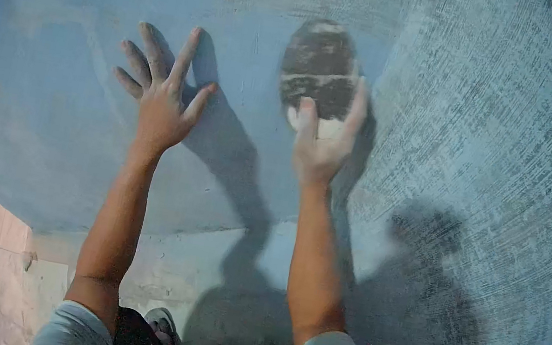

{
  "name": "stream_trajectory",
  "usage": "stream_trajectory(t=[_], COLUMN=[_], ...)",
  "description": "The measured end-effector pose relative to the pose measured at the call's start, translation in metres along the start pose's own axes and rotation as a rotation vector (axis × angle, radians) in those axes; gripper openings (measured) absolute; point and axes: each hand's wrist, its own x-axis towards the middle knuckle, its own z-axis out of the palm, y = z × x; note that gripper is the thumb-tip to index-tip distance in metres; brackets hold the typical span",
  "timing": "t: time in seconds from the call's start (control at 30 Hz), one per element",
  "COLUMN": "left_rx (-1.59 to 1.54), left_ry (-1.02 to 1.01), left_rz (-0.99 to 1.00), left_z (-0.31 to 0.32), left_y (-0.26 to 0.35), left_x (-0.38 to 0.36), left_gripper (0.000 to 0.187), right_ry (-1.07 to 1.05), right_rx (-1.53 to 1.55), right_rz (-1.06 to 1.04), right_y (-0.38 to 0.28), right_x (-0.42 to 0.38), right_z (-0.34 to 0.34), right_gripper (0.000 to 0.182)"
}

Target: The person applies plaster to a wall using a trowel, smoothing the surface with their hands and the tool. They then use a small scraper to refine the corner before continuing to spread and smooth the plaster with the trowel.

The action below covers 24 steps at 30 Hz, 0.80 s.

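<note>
A smooth blue surface [240,40] fills the upper left and middle of the view. My left hand [167,90] rests against it or just over it, fingers spread, holding nothing. To its right, my right hand [327,133] grips a dark oval object [320,69] with a pale lower end and a thin light line across it. The thumb lies over its lower end and a finger runs along its right side. The oval's far face is hidden, and its outline is slightly blurred.
Rough, scratched blue-grey surface [491,122] stretches along the right. Shadows of arms and a head fall across the lower middle and right. A foot in a sandal [162,322] shows at the bottom, and a pinkish-white strip [6,258] lies at lower left.
</note>
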Motion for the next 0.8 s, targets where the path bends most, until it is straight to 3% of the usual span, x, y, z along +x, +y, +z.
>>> stream_trajectory(t=[0.07,0.1,0.2,0.27,0.37,0.47,0.53,0.63,0.67,0.73,0.77,0.8], left_rx=[-0.006,-0.011,0.030,-0.006,-0.056,-0.070,-0.064,-0.055,-0.048,-0.095,-0.115,-0.112], left_ry=[-0.009,-0.009,-0.018,0.023,0.014,-0.043,-0.083,-0.085,-0.085,-0.097,-0.099,-0.107], left_rz=[0.000,-0.001,-0.022,-0.044,-0.083,-0.104,-0.112,-0.129,-0.135,-0.143,-0.147,-0.134], left_z=[0.000,0.000,-0.001,0.003,0.002,-0.004,-0.007,-0.007,-0.007,-0.009,-0.011,-0.013], left_y=[0.000,0.001,0.006,0.009,0.009,0.005,0.005,0.011,0.012,0.016,0.015,0.012], left_x=[0.000,0.000,0.001,0.004,0.004,0.004,0.002,0.006,0.006,0.006,0.006,0.007], left_gripper=[0.083,0.082,0.085,0.086,0.088,0.083,0.082,0.077,0.076,0.075,0.074,0.074], right_ry=[0.166,0.249,0.141,-0.182,-0.244,0.204,0.270,-0.178,-0.112,-0.338,-0.132,-0.041], right_rx=[0.010,0.277,-0.007,0.229,0.086,0.281,0.127,0.174,0.135,0.134,0.154,0.244], right_rz=[0.125,0.487,0.016,0.116,0.156,0.433,0.259,0.161,0.047,0.330,0.108,0.210], right_y=[0.012,-0.009,-0.016,-0.048,-0.045,-0.041,-0.040,-0.063,-0.060,-0.069,-0.052,-0.048], right_x=[0.008,0.009,-0.014,-0.039,-0.017,0.009,-0.002,-0.048,-0.052,-0.025,-0.023,-0.015], right_z=[-0.006,-0.007,0.028,0.041,0.017,0.004,0.025,0.056,0.061,0.027,0.032,0.027], right_gripper=[0.081,0.079,0.080,0.077,0.082,0.075,0.076,0.076,0.080,0.076,0.074,0.074])
